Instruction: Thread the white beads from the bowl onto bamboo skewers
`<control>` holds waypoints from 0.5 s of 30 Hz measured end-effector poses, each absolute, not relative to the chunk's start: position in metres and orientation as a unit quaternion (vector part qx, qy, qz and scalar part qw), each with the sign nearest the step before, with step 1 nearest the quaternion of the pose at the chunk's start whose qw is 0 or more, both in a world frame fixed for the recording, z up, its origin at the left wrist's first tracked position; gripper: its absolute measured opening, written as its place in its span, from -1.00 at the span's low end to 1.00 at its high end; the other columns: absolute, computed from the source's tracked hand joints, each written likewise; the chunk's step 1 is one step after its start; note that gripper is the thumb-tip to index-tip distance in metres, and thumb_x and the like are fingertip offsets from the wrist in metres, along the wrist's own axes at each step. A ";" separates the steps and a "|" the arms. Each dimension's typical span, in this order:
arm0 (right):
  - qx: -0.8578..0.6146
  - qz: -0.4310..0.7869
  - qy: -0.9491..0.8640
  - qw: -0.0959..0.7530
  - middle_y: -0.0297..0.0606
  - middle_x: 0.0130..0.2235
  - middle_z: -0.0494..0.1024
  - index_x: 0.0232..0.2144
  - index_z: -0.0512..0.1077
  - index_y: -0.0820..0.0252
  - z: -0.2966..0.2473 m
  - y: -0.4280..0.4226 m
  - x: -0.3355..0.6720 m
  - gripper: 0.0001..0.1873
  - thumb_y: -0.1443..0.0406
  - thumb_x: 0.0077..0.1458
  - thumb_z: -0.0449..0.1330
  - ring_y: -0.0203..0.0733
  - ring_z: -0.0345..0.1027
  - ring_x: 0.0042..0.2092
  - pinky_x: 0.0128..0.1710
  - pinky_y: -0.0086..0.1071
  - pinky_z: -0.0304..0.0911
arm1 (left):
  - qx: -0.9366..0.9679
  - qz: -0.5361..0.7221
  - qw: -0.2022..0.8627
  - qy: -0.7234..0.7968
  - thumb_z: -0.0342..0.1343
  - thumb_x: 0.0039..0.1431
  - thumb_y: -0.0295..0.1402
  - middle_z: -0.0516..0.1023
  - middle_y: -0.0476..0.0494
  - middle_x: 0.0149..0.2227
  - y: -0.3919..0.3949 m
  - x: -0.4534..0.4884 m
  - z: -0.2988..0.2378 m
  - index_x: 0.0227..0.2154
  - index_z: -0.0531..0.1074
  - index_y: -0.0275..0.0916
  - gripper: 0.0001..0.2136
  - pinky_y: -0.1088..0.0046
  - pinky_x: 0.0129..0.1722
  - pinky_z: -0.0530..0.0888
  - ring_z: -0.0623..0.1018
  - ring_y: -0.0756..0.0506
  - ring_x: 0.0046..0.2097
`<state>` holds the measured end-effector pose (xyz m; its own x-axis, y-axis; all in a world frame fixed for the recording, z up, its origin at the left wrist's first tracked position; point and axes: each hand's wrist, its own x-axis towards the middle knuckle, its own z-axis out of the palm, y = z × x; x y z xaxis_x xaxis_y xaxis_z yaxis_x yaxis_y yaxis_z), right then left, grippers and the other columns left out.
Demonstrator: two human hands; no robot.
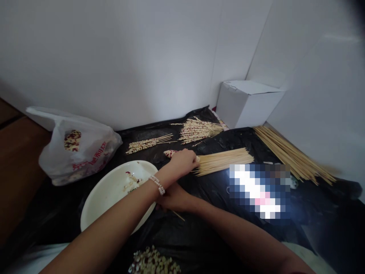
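Note:
My left hand (184,161), with a bead bracelet on the wrist, reaches across to the near end of a bundle of bare bamboo skewers (225,160) on the black sheet. Its fingers are curled onto the stick ends. A red-and-white threaded piece (170,153) pokes out just left of the hand. My right hand (174,199) lies under the left forearm, beside a white bowl (105,194), closed round a thin skewer (179,217) whose tip sticks out to the lower right. The fingers of my right hand are mostly hidden.
Two piles of filled skewers (148,144) (198,130) lie at the back. A plastic bag (76,150) stands at the left, a white box (246,102) in the corner. More bare sticks (291,154) lie at the right. Red-and-white bits (154,262) are heaped near me.

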<state>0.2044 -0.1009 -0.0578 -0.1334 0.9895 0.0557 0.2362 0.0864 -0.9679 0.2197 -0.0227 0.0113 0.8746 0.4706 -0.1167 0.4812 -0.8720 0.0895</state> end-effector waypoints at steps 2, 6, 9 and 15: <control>-0.500 0.474 -0.580 0.435 -0.42 -0.54 0.45 -0.33 0.42 0.22 -0.060 -0.101 0.202 -0.91 0.37 0.13 0.10 -0.31 0.36 -0.56 -0.54 -0.48 0.28 | 0.962 -0.001 0.094 0.255 0.01 0.18 -0.11 0.58 -0.21 -0.41 -0.018 0.210 0.024 -0.42 0.57 -0.24 -0.66 0.36 -0.38 0.36 0.53 -0.15 -0.38; -0.507 0.497 -0.545 0.446 -0.43 -0.56 0.43 -0.47 0.40 0.21 -0.055 -0.097 0.208 -0.84 0.36 0.13 0.08 -0.38 0.32 -0.59 -0.58 -0.55 0.19 | 0.950 0.063 0.182 0.246 0.02 0.17 -0.12 0.55 -0.11 -0.49 -0.009 0.184 0.054 -0.46 0.55 -0.26 -0.66 0.43 -0.43 0.28 0.44 -0.04 -0.46; -0.512 0.522 -0.528 0.432 -0.45 -0.60 0.42 -0.47 0.41 0.22 -0.049 -0.094 0.222 -0.87 0.38 0.09 0.10 -0.41 0.29 -0.62 -0.61 -0.57 0.15 | 0.916 0.091 0.292 0.258 0.00 0.18 -0.10 0.54 -0.08 -0.50 -0.003 0.158 0.071 -0.43 0.54 -0.27 -0.64 0.46 -0.46 0.30 0.44 -0.02 -0.47; -0.485 0.596 -0.523 0.369 -0.41 -0.61 0.47 -0.46 0.42 0.25 -0.044 -0.091 0.253 -0.85 0.30 0.09 0.11 -0.45 0.23 -0.70 -0.74 -0.61 0.00 | 0.844 0.132 0.414 0.315 0.11 0.09 -0.13 0.51 -0.10 -0.50 0.010 0.089 0.070 -0.47 0.51 -0.28 -0.71 0.46 -0.46 0.35 0.46 -0.04 -0.46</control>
<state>0.2527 -0.0909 -0.0435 -0.2577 0.9468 -0.1929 0.0670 -0.1816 -0.9811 0.0892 0.0103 0.0700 0.7667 0.6409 -0.0370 0.4217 -0.4593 0.7818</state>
